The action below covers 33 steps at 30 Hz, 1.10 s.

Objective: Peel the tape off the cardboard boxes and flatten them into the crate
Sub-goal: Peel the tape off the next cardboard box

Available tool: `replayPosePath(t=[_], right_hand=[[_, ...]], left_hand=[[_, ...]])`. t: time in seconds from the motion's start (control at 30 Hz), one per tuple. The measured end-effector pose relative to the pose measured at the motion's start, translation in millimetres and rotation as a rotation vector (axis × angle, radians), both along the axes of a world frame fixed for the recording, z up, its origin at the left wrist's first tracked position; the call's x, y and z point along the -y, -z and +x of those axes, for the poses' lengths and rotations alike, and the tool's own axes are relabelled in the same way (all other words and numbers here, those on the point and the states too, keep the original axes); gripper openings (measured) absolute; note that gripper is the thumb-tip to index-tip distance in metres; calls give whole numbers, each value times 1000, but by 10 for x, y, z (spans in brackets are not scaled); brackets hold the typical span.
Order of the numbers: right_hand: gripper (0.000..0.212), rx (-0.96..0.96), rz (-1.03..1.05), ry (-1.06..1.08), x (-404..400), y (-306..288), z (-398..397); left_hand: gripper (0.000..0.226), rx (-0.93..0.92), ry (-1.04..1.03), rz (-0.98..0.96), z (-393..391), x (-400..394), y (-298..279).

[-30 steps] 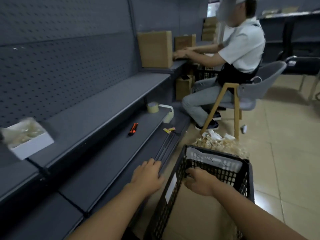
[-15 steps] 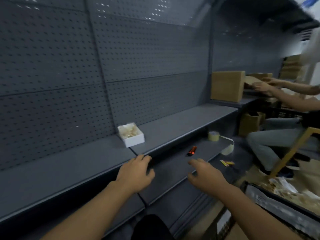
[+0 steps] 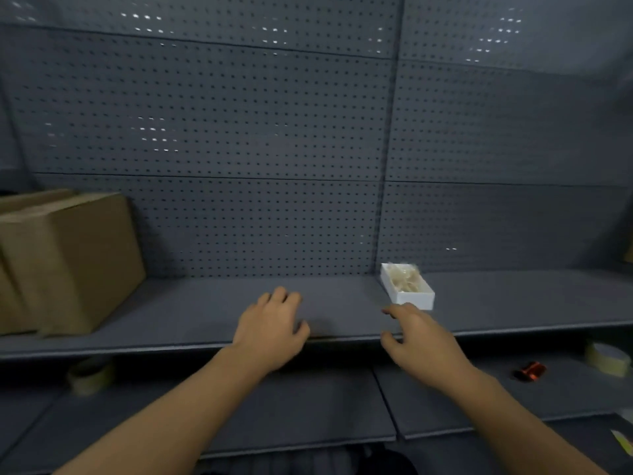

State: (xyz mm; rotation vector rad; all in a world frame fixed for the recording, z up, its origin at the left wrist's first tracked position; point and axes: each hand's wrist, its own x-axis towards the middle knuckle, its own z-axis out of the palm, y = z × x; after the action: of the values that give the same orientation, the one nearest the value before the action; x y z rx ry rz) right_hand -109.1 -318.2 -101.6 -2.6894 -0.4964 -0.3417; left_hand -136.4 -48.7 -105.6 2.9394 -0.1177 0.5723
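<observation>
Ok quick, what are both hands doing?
Left hand: open, holding nothing, over the shelf.
Right hand: open, holding nothing.

We are in a stockroom or packing area: grey steel shelves [image 3: 342, 323] run along a perforated back panel [image 3: 239, 138]. On the upper shelf stands a cardboard box [image 3: 68, 262] at its left end; below that shelf lie tape rolls [image 3: 90, 375].

A cardboard box [image 3: 68, 262] on the shelf [image 3: 205, 313] is cut off by the left edge and smeared by motion blur. A small red object [image 3: 530, 371] on the lower shelf is too blurred to identify. Beside it, a tape roll [image 3: 608, 361] is soft, and a yellowish scrap [image 3: 623, 442] is clipped by the right edge.
</observation>
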Motion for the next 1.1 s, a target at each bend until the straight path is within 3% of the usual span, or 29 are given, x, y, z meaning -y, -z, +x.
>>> replayPosePath(t=[0.17, 0.43, 0.6, 0.73, 0.93, 1.1], right_hand=[[51, -5, -30, -149, -831, -159, 371], [48, 37, -42, -385, -2344, -411, 578], [47, 36, -48, -483, -3227, -581, 572], [47, 30, -30, -560, -3850, -719, 555], [39, 6, 83, -614, -4637, -1036, 522], [52, -240, 514, -539, -5281, -1302, 490]], left_hand=[[47, 32, -203, -27, -241, -893, -113], [41, 270, -446, 71, -700, -2179, -533], [55, 381, -572, 95, -859, -2704, -755], [67, 340, -646, 146, -838, -3068, -950], [61, 207, -700, -58, -624, -3525, -1188], [44, 312, -665, -454, -330, -3676, -1304]])
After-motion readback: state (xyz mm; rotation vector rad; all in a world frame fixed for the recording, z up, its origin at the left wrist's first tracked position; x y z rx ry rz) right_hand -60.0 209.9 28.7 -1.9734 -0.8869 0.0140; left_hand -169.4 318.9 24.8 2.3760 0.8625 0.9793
